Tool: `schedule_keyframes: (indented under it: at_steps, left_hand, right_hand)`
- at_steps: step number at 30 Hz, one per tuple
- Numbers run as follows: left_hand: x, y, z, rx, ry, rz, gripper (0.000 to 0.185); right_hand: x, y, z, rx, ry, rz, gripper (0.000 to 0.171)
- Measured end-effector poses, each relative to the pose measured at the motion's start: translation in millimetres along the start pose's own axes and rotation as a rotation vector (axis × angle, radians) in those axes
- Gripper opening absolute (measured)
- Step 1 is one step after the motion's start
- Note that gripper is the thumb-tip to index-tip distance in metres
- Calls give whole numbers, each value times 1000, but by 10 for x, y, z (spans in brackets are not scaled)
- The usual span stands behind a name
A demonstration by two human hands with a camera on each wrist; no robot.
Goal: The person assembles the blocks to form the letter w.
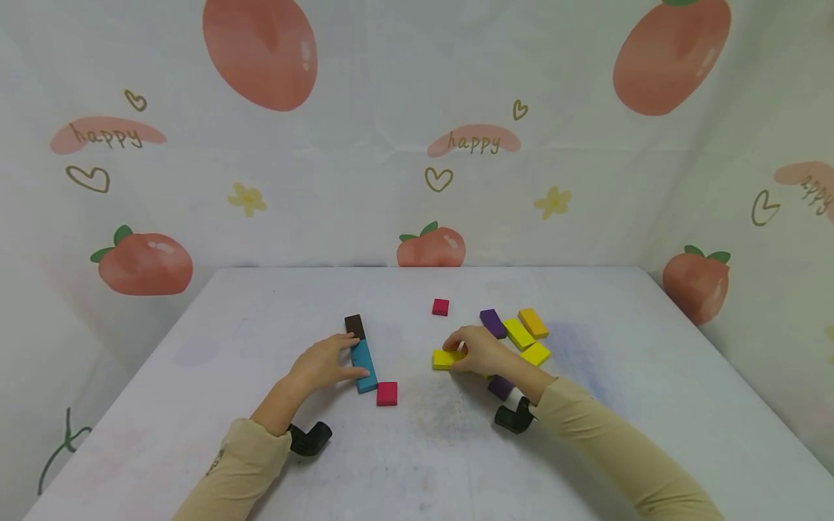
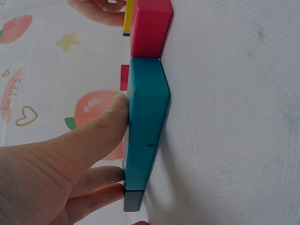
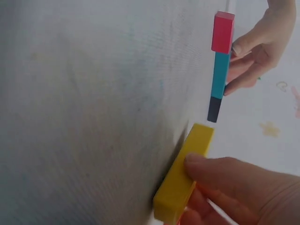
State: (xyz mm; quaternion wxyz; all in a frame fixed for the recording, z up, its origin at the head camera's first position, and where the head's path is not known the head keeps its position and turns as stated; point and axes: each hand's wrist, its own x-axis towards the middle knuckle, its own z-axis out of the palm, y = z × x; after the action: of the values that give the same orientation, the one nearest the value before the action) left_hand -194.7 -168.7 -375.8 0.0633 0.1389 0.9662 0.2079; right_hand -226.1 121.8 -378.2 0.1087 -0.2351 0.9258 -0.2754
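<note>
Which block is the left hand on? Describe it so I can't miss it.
On the white table, left of centre, three blocks form a line. The left hand touches the teal block, the long middle one, between a brown block and a pink block.

A small red square (image 1: 440, 307) is lying at twelve o'clock on the white table (image 1: 260, 304), an orange block (image 1: 533, 323) sitting at two o'clock.

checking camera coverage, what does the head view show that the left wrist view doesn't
Only the head view shows the purple blocks, the orange block, the whole table and both sleeves. Only the left wrist view shows the left hand's fingers pressed against the teal block's side, close up. Both show the teal block, the brown block and the pink block.
</note>
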Motion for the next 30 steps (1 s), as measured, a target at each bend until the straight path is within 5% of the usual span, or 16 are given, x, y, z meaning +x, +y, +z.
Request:
schedule_keyframes:
  at_steps: [13, 30]
  left_hand:
    - [-5, 1, -10, 20, 8, 16, 64]
    - [-2, 5, 1, 30, -1, -1, 65]
  right_hand:
    - [83, -106, -4, -62, -111, -293, 29]
    - [211, -258, 84, -191, -254, -351, 29]
